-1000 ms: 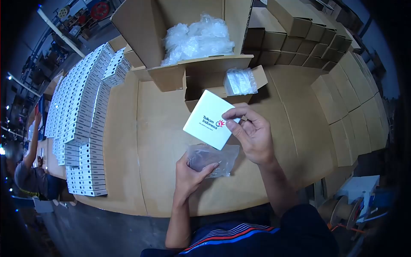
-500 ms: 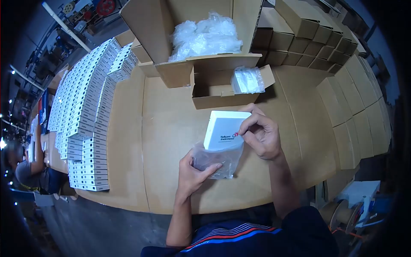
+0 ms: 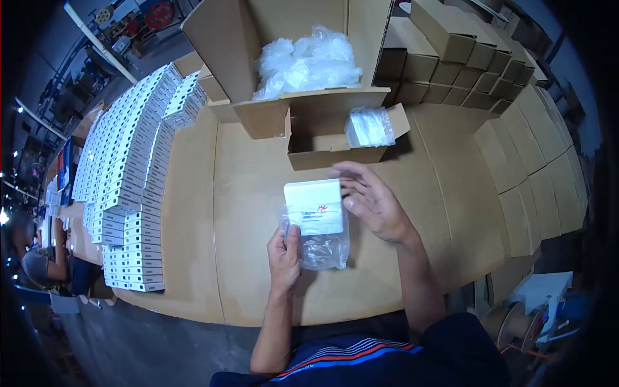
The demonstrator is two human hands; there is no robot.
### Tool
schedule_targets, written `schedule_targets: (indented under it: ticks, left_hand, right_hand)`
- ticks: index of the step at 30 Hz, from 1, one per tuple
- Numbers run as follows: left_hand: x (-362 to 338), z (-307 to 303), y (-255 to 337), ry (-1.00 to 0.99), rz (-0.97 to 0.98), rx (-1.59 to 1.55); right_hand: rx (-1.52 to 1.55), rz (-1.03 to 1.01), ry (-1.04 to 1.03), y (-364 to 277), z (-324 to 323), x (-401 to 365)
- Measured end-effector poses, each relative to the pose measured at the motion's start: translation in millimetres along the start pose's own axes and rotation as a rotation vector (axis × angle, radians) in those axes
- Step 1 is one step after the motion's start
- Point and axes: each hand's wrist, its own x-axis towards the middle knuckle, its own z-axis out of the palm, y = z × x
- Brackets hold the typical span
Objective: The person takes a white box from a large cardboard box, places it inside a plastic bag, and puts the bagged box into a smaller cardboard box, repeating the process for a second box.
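A flat white box with a small red logo sits partly inside a clear plastic bag, whose lower end hangs loose below it. My left hand grips the bag and box at the lower left, thumb across the front. Beside the box's upper right edge is my right hand, its fingers apart and curved, holding nothing. Just beyond my hands stands an open cardboard carton, with a bagged white item at its right end.
Behind the carton, a larger open box holds a heap of clear plastic bags. Stacked white boxes line the left side of the cardboard-covered table. Brown cartons are piled at right. Another person sits far left.
The white box has gone deeper into the bag and shifted left. My right hand has let go of the box and spread its fingers. My left thumb now lies on the front.
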Motion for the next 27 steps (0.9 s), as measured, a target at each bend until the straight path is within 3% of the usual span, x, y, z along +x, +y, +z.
schedule_targets:
  ticks: [1, 5, 7, 18, 22, 25, 27]
  left_hand:
    - [2, -1, -2, 0.019, -0.010, -0.037]
    - [5, 3, -1, 0.029, 0.072, -0.010]
    - [6, -1, -6, 0.008, 0.127, 0.075]
    - [-19, 4, 32, -0.167, 0.420, 0.379]
    - [-31, 15, 23, -0.084, 0.116, -0.074]
    - [-34, 16, 20, -0.064, 0.066, -0.111]
    - [-32, 11, 11, -0.073, 0.113, -0.015]
  right_hand:
    - [0.132, 0.021, 0.062, 7, -2, -4]
    - [0.183, 0.141, 0.184, 53, 3, -33]
    - [0.168, 0.084, 0.231, 52, 11, -38]
    - [0.116, -0.052, 0.145, 35, 21, -56]
    - [0.342, 0.005, 0.287, 48, 33, -60]
    - [0.470, -0.015, 0.242, 30, 52, -67]
    - [0.199, 0.014, 0.230, 39, 49, -74]
